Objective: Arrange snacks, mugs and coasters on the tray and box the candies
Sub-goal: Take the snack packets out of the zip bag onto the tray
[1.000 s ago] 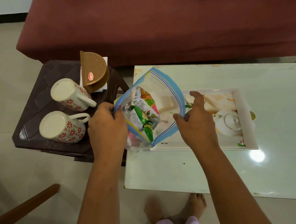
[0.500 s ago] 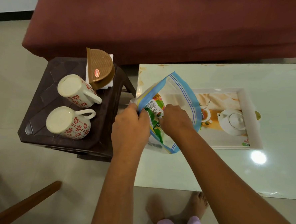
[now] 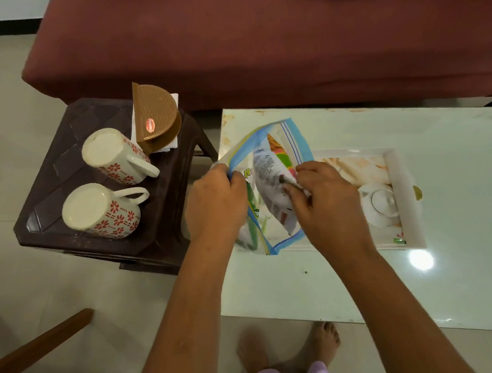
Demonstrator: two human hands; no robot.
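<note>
**Soft bag, crinkly packets — grip the edges, not the middle**

Head view: the tray (image 3: 407, 202) lies on the pale counter (image 3: 360, 280) and serves as the landmark here. Over the tray's near-left corner a clear zip bag (image 3: 290, 137) with a blue-striped mouth is held open. The left hand (image 3: 215, 202) pinches the bag's left lip, its fingers closed tight on the film. The right hand (image 3: 326, 207) has thumb and fingers (image 3: 289, 188) closed on a white printed snack packet (image 3: 271, 190) that stands partly out of the mouth; more packets, green and orange, show inside.

The bag looks thin and limp, so it probably sags unless a lip is kept taut — one hand has to anchor it. The packets seem light and slippery, with air and likely brittle contents; taking one by its crimped end or a flat edge should spare what is inside from crushing.

Well left of the tray, on a dark stool (image 3: 64, 157), two floral mugs (image 3: 113, 155) (image 3: 99, 212) stand upside down — ceramic, heavier and chippable, best taken by the handle. Just behind them a brown holder (image 3: 155, 117) stands upright, possibly with the coasters. The tray holds no snacks yet.
</note>
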